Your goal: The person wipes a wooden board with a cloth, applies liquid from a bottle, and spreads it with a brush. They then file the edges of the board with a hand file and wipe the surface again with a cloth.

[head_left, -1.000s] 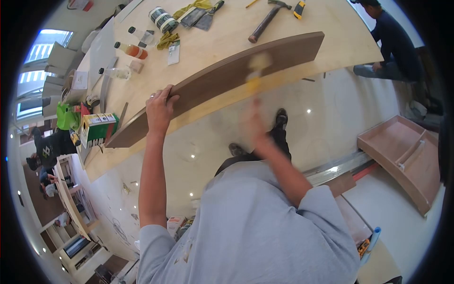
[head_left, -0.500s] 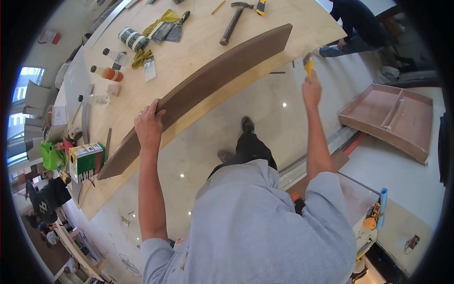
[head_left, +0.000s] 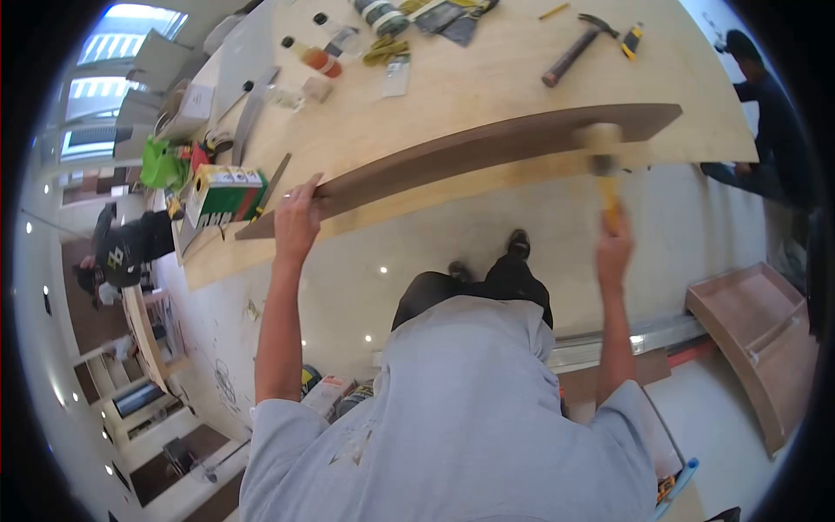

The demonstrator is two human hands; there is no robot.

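Note:
A long, gently curved brown board (head_left: 470, 155) lies along the near edge of the plywood-topped table (head_left: 487, 78). My left hand (head_left: 298, 217) is closed on the board near its left end, fingers over the far edge. In my right hand (head_left: 614, 248) is a paintbrush (head_left: 607, 178) with a yellow handle, gripped low on that handle. Its pale bristle end, blurred by motion, overlaps the right part of the board; whether it touches cannot be made out.
A claw hammer (head_left: 576, 54) and a yellow utility knife (head_left: 633, 42) lie beyond the board. A green-and-white can (head_left: 228, 196) stands near its left end, bottles (head_left: 311, 57) farther back. A person (head_left: 765, 113) crouches at right, near a wooden drawer (head_left: 748, 322).
The paintbrush has moved from beyond the board's near side to over its right part. My view has turned, so table and board appear shifted. My left hand still holds the board, nearer its left end.

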